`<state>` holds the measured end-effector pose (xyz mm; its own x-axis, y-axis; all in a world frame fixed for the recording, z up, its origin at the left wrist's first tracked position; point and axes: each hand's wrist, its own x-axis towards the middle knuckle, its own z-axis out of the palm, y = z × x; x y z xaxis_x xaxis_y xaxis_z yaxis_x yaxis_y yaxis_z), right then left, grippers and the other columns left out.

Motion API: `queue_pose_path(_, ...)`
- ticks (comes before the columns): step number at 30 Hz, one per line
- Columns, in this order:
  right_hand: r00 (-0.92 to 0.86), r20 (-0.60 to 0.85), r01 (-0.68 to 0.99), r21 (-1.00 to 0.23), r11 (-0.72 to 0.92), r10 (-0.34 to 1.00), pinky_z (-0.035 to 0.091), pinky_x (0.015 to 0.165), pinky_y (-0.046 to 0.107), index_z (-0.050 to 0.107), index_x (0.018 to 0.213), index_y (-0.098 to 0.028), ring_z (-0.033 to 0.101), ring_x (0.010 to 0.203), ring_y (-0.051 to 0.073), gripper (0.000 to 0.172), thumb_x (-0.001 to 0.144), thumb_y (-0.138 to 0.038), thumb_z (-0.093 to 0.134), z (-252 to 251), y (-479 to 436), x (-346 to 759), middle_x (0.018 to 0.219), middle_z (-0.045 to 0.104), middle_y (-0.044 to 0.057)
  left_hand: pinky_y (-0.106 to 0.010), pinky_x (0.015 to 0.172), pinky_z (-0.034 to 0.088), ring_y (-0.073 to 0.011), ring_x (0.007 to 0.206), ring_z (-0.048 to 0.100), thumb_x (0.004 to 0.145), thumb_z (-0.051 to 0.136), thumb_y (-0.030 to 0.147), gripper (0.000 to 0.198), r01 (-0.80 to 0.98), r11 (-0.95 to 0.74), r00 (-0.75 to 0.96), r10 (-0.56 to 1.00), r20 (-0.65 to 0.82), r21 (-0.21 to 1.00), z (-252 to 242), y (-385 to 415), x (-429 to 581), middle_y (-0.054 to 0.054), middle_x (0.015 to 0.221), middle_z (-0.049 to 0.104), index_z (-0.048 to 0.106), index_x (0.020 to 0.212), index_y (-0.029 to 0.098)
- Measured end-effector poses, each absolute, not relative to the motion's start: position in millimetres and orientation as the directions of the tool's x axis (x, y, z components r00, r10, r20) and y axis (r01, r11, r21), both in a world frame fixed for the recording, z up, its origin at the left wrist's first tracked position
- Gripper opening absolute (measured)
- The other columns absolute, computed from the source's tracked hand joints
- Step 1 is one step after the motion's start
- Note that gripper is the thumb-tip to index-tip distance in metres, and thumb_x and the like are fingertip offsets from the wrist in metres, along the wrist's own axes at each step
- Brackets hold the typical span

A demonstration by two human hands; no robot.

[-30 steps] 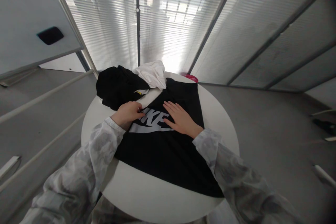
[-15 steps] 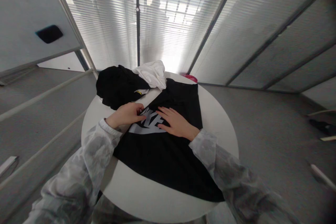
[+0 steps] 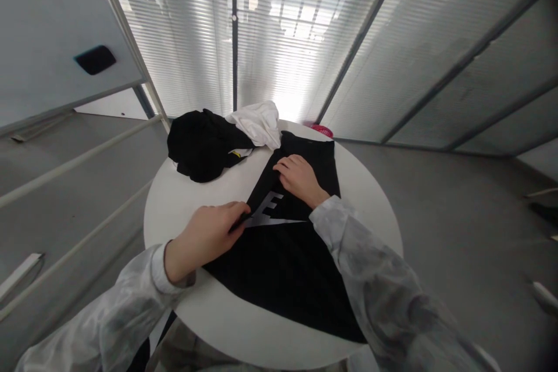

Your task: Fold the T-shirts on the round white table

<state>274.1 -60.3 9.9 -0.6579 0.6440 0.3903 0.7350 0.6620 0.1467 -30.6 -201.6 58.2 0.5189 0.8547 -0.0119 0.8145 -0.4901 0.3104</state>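
A black T-shirt (image 3: 283,267) with large pale grey lettering lies partly folded over on the table, and the fold hides part of the print. On its left edge, my left hand (image 3: 211,235) is closed, pinching the folded cloth between thumb and fingers. Farther up, my right hand (image 3: 299,177) has its fingers bent and together at the upper part of the same edge, gripping the fabric there. The fingertips of that hand are partly hidden.
The round white table (image 3: 174,203) bears a bunched black garment (image 3: 203,145) and a crumpled white cloth (image 3: 259,122) at its back left. Something red (image 3: 321,129) shows behind the far edge. A white-framed rack (image 3: 87,157) stands left, with glass partitions beyond.
My left hand has moved down and taken the shirt's left edge, folding it over part of the lettering. My right hand has shifted up and its fingers have curled.
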Motion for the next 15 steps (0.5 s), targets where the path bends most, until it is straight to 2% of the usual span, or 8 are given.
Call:
queue_pose_path(3, -0.649, 0.412, 0.745, 0.175, 0.644, 0.639, 0.048, 0.105, 0.050, 0.078, 0.124, -0.020, 0.061, 0.109, 0.033, 0.030, 0.106, -0.015, 0.056, 11.2, -65.9, 292.6, 0.117, 0.076, 0.012, -0.034, 0.074, 0.058, -0.0251, 0.096, 0.081, 0.105, 0.061, 0.025, 0.036, 0.779, -0.559, 0.598, 0.799, -0.065, 0.284, 65.5, -220.0, -26.0, -0.005, 0.133, 0.079, 0.063, 0.140, 0.031)
queue_pose_path(7, -0.643, 0.387, 0.755, 0.171, 0.633, 0.661, 0.048, 0.107, 0.051, 0.079, 0.127, -0.021, 0.063, 0.111, 0.033, 0.032, 0.106, -0.016, 0.056, 4.4, -70.7, 314.7, 0.120, 0.078, 0.012, -0.035, 0.069, 0.060, -0.0257, 0.091, 0.082, 0.108, 0.058, 0.023, 0.038, 0.691, -0.654, 0.706, 0.703, -0.091, 0.306, 61.5, -243.6, -7.0, -0.008, 0.130, 0.078, 0.059, 0.145, 0.028)
queue_pose_path(12, -0.637, 0.330, 0.746, 0.038, 0.665, 0.696, 0.053, 0.110, 0.053, 0.081, 0.128, -0.023, 0.069, 0.117, 0.033, 0.035, 0.104, -0.015, 0.055, -12.5, -70.0, 326.7, 0.126, 0.080, 0.011, -0.034, 0.068, 0.060, -0.0261, 0.091, 0.081, 0.106, 0.063, 0.022, 0.044, 0.553, -0.749, 0.824, 0.557, -0.105, 0.365, 48.9, -260.1, 15.7, -0.009, 0.121, 0.078, 0.058, 0.150, 0.026)
queue_pose_path(15, -0.636, 0.321, 0.724, -0.067, 0.687, 0.701, 0.055, 0.115, 0.053, 0.077, 0.137, -0.024, 0.071, 0.124, 0.030, 0.041, 0.105, -0.015, 0.052, -17.5, -74.3, 332.2, 0.140, 0.076, 0.009, -0.032, 0.072, 0.060, -0.0257, 0.095, 0.082, 0.104, 0.071, 0.031, 0.048, 0.454, -0.733, 0.875, 0.474, -0.099, 0.507, 52.0, -257.5, 13.8, -0.008, 0.119, 0.081, 0.060, 0.150, 0.026)
